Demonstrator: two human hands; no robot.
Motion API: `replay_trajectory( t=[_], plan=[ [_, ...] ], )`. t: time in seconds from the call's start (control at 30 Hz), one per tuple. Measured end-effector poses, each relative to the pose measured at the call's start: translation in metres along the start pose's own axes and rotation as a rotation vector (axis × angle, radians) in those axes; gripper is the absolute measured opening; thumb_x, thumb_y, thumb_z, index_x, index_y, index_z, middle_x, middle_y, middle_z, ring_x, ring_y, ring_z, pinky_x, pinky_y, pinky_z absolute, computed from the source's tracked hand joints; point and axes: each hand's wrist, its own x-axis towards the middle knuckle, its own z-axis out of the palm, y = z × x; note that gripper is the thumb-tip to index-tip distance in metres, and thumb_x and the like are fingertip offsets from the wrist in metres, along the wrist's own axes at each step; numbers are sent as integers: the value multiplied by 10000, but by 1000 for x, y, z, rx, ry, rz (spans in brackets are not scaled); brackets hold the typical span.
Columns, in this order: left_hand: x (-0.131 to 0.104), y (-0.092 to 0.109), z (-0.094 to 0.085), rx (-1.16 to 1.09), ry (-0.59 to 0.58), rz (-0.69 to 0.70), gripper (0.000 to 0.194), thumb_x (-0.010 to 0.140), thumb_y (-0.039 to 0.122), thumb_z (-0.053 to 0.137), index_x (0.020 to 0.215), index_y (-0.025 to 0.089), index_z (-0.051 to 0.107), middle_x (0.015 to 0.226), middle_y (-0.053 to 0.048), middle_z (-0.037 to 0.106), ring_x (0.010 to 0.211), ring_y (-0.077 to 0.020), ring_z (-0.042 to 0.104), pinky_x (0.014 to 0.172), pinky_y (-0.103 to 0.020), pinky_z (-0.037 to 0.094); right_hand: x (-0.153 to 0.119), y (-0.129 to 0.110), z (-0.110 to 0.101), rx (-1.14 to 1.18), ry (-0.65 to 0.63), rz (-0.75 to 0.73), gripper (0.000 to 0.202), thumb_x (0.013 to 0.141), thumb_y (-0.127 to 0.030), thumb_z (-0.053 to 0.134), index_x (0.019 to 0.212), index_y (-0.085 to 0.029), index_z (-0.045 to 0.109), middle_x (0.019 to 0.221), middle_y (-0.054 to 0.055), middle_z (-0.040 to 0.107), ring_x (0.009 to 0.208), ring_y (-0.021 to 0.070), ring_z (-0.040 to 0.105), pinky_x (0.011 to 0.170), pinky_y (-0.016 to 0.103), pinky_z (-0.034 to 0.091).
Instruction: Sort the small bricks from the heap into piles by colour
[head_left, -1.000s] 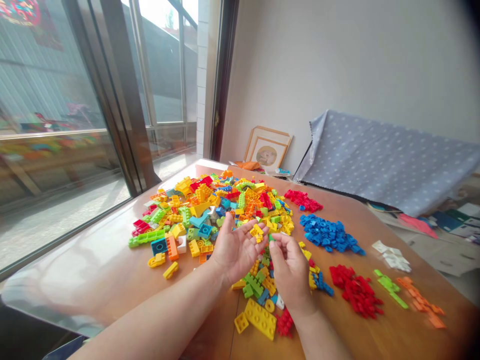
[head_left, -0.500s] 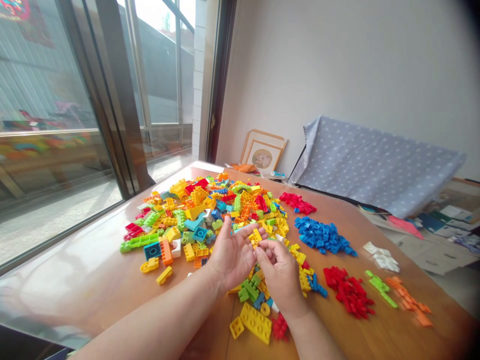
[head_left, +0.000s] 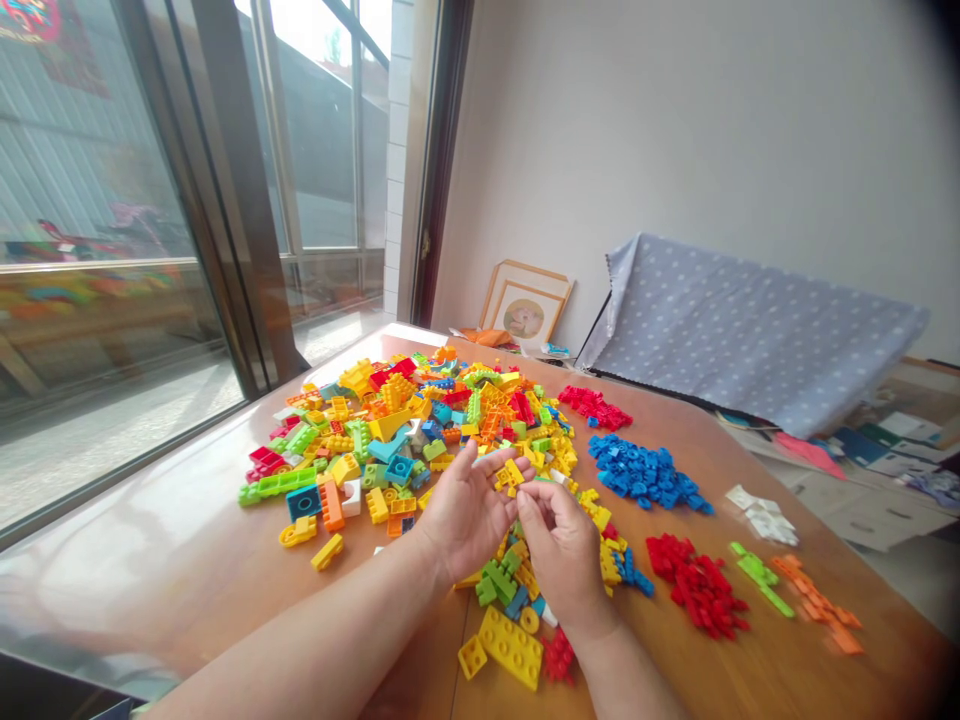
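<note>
Carrying all the loose pieces, the table (head_left: pixel 697 680) was seen bare along much of its left edge, where the widest room for moving was offered; a narrower bare strip was shown toward its near right corner. Its middle, almost to the far edge, was taken up by a mixed heap (head_left: pixel 390 420) of bricks. Above the heap's near side, the left hand (head_left: pixel 476 505) was held palm up with fingers spread, and the right hand (head_left: pixel 559 540) was held just beside it, thumb and forefinger curled together; whether a piece was pinched there could not be told. Toward the right edge, a blue pile (head_left: pixel 649 475), a red pile (head_left: pixel 696 588), orange pieces (head_left: pixel 816 595) and white pieces (head_left: pixel 763 517) were set apart. On the left fingers, small yellow bricks (head_left: pixel 510 476) were borne. Their collecting in the palm was judged to be the step in hand; for the next move, a level palm and light fingertips seemed to be called for
</note>
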Motion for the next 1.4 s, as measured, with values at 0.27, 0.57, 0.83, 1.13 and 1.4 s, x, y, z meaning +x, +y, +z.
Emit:
replay_trajectory(
  t=[0.27,0.57,0.83,1.13,1.4],
  plan=[
    [8,-3,-5,188,137,131,274,880,80,638,1145,145,625,1156,-139,712,1022,-202,718,898,-323,572,-2,0,0,23,-25,28,197,973,-390,609,1031,-227,702,957,54,735,799,199,697,742,327,575],
    [18,5,-14,702,145,517,174,868,230,699,1027,163,727,1055,-82,741,958,-169,656,855,-286,492,-4,3,3,75,-29,77,248,946,-443,639,1028,-222,716,1009,75,746,831,222,731,751,346,620],
    [20,12,-16,832,107,592,207,879,255,680,1046,176,775,1076,-76,759,1012,-210,659,940,-338,487,-4,-7,-1,79,-12,77,256,933,-462,646,992,-224,719,986,66,738,884,231,713,758,336,608],
    [-1,7,-4,741,-135,397,309,877,306,748,1164,192,758,1181,-105,742,1126,-239,653,999,-344,475,4,-12,-7,727,-91,520,286,916,-438,691,1084,-207,702,898,64,734,635,147,614,423,204,327],
    [-8,-1,-1,723,-185,227,373,829,378,797,1147,185,770,1142,-107,738,875,-203,681,778,-313,530,9,-20,-11,1085,-234,642,224,904,-381,725,1022,-190,723,922,68,744,759,171,680,540,225,454]
  ],
)
